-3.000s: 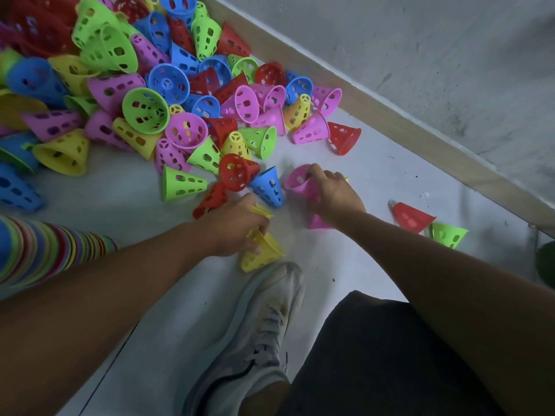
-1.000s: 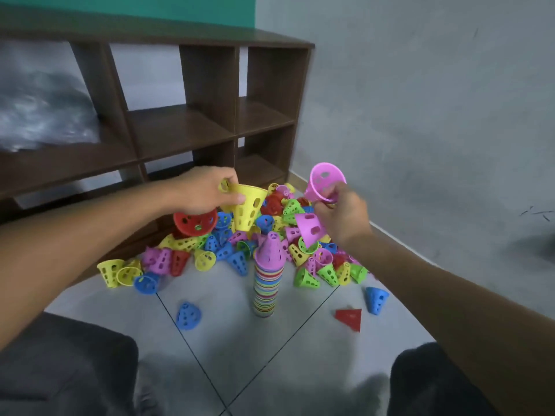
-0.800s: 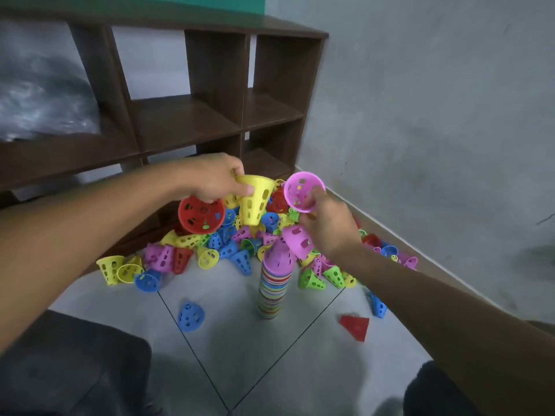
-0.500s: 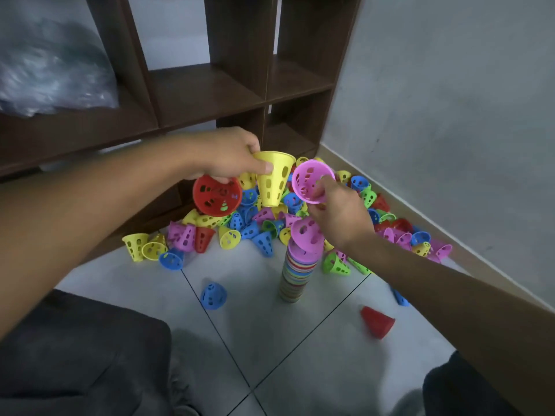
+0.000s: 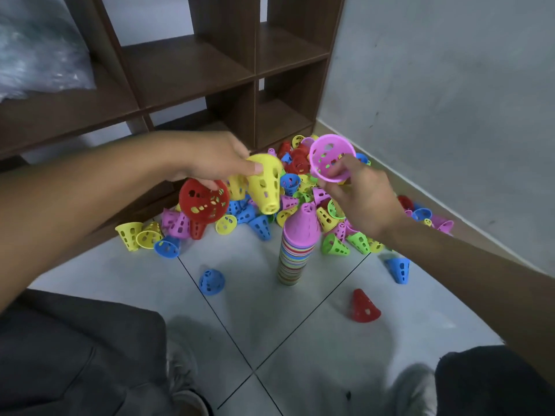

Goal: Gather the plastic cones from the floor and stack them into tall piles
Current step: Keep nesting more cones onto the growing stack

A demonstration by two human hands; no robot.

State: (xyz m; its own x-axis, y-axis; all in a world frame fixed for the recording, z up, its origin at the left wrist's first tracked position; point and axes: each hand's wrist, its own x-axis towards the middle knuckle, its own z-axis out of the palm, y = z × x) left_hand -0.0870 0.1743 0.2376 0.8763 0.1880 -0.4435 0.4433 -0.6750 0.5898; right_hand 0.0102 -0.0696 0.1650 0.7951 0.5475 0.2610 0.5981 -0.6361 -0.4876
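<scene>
**Both hands hold cones above a striped stack**

Left of frame centre, the fingers [image 5: 255, 167] of the left hand [image 5: 207, 157] are clamped around a yellow cone [image 5: 265, 184], narrow end tilted down toward the lower right; the same hand also grips a red cone [image 5: 204, 201], whose open mouth faces the camera. Just right of centre, the right hand [image 5: 363, 196] pinches a pink cone [image 5: 332, 157] by its rim, mouth tipped up and toward the viewer.

Below and between the two hands, at frame centre, a tall stack [image 5: 292, 256] of nested cones stands upright on the tiled floor [image 5: 264, 310], topped by a pink one. Neither held cone touches it.

Behind the stack, a loose heap of cones [image 5: 300, 172] in mixed colours spreads along the base of the wall [image 5: 450, 85] and a dark wooden shelf unit [image 5: 186, 67]. Apart from the heap, a blue cone [image 5: 211, 282] lies left of the stack, a red floor cone [image 5: 364, 306] lies to its lower right, and another blue one [image 5: 398, 269] lies to its right.
</scene>
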